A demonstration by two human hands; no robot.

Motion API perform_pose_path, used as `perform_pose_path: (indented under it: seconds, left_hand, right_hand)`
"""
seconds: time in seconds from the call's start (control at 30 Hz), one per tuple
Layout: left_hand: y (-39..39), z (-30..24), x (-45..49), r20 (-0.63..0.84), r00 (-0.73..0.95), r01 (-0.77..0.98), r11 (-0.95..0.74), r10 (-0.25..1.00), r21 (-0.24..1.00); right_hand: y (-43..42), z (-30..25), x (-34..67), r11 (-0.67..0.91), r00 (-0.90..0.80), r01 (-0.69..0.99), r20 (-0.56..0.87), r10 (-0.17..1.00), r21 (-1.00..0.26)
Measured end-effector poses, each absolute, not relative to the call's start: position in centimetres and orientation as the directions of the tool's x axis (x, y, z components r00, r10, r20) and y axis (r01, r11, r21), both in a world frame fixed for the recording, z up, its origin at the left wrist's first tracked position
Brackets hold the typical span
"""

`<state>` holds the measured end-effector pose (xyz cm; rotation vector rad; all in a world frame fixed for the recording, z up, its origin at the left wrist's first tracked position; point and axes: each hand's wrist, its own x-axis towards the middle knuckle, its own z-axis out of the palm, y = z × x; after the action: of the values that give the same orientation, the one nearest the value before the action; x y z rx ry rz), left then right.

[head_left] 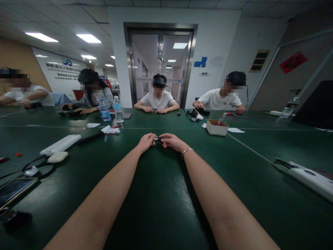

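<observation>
A small black object with a silver metal end [157,139] is held above the green table between my two hands; its exact kind is too small to tell. My left hand [146,143] pinches at the silver end, fingers curled together. From the other side, my right hand [173,142] grips the dark part between thumb and fingers. A silver bracelet [187,151] circles my right wrist. Both forearms stretch forward over the dark green table [161,194].
Bottles [118,110] and paper scraps [110,130] lie beyond my left hand. A small open box [217,127] stands right of my hands. Left are a white power strip [61,144], cables and a phone [16,190]; another strip [312,177] lies right. Several people sit across.
</observation>
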<state>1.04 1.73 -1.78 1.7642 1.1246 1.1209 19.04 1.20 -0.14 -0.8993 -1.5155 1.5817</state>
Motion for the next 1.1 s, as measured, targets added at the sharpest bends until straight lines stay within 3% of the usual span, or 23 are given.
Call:
perform_pose_path:
  seconds: [0.97, 1.1]
  left_hand:
    - [1.85, -1.91, 1.03, 0.282, 0.282, 0.263, -0.356, 0.917, 0.896]
    - [1.77, -1.9, 1.13, 0.295, 0.225, 0.244, -0.347, 0.929, 0.906]
  right_hand:
    - [0.83, 0.23, 18.97, -0.042, -0.454, -0.064, -0.009, 0.891, -0.997]
    - [0.82, 0.22, 18.99, -0.036, -0.452, -0.069, -0.001, 0.892, -0.997]
